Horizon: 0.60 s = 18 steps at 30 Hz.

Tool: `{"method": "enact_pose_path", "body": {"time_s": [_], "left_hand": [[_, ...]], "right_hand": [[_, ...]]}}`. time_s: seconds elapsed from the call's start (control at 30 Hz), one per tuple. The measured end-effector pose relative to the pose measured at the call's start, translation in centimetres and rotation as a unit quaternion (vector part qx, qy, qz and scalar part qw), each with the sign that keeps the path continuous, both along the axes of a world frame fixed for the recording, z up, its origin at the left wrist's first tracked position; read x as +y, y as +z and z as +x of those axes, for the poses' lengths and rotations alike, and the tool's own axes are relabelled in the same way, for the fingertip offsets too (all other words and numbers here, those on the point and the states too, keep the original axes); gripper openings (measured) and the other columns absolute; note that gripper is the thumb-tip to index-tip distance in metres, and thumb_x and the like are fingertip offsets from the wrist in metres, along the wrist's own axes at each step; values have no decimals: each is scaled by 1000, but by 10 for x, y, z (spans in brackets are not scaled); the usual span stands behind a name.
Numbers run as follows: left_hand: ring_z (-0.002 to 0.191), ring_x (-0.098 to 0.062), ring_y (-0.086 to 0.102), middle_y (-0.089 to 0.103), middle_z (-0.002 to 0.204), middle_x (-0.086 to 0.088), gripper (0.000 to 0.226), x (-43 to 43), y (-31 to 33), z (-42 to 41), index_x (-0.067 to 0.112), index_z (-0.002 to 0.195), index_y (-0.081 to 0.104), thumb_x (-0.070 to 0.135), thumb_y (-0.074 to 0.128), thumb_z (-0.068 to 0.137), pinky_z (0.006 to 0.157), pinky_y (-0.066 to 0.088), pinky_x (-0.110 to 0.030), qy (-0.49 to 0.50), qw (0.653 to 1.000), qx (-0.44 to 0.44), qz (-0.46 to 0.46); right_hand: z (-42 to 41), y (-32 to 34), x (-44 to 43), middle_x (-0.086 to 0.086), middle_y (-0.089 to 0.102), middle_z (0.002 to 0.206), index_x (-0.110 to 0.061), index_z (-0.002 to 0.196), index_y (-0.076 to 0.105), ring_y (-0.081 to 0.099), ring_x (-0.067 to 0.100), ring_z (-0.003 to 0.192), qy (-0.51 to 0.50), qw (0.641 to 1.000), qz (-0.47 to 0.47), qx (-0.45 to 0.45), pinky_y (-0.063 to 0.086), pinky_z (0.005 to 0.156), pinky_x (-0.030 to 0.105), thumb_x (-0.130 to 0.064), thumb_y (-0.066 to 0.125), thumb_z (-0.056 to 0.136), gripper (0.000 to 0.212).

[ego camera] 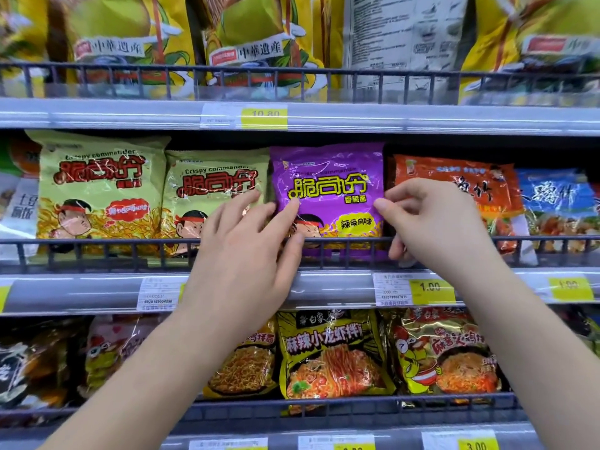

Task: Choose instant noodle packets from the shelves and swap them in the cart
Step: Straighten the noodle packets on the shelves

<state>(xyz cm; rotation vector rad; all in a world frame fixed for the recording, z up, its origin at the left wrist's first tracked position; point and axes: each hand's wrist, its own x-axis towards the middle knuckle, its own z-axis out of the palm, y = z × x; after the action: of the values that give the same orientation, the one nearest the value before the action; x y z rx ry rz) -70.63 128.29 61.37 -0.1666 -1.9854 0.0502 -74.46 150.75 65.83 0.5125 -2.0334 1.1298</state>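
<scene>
Both my hands are up at the middle shelf, on the purple noodle packet (328, 193) standing behind the wire rail (130, 243). My left hand (250, 245) presses fingertips on its left edge; my right hand (431, 222) pinches its right edge. Green packets (100, 190) sit left, an orange packet (454, 180) right.
</scene>
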Motion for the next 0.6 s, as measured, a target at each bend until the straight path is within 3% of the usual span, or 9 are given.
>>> {"method": "enact_pose_path", "body": {"time_s": [0.13,0.23,0.3,0.43,0.6], "left_hand": [[134,-28,47,61,135,-4,52,-1,-2,7,19,143,58,45,42,101,109,29,-39,-39,999,0,9],[133,-29,49,56,141,-5,49,-9,-7,17,19,142,59,41,47,100,110,37,-43,-84,996,16,-12],[133,-32,49,53,144,-7,49,-18,-10,21,20,142,59,40,50,98,109,40,-49,-86,996,23,-3],[137,-36,45,48,150,-12,54,-38,-13,16,20,145,56,45,48,97,111,39,-54,-21,1000,-2,11],[139,-33,43,43,156,-7,56,-48,-18,12,24,149,51,48,45,98,113,37,-54,-24,999,-21,2]], "right_hand": [[7,-8,1,-10,72,72,-25,98,66,65,6,44,-75,994,17,77,52,53,26,-34,60,101,12],[16,-20,-7,-12,69,89,-27,105,67,68,15,73,-164,964,55,200,52,65,33,-38,59,99,15],[14,-32,-17,-5,67,107,-24,119,67,65,19,95,-171,945,106,258,53,71,35,-36,59,100,24],[-5,-49,-24,10,60,135,-15,129,67,56,31,124,-145,941,165,256,47,100,49,-37,57,99,38],[-7,-56,-30,13,59,137,-12,130,66,54,33,128,-153,941,149,262,44,105,47,-36,57,99,40]]}}
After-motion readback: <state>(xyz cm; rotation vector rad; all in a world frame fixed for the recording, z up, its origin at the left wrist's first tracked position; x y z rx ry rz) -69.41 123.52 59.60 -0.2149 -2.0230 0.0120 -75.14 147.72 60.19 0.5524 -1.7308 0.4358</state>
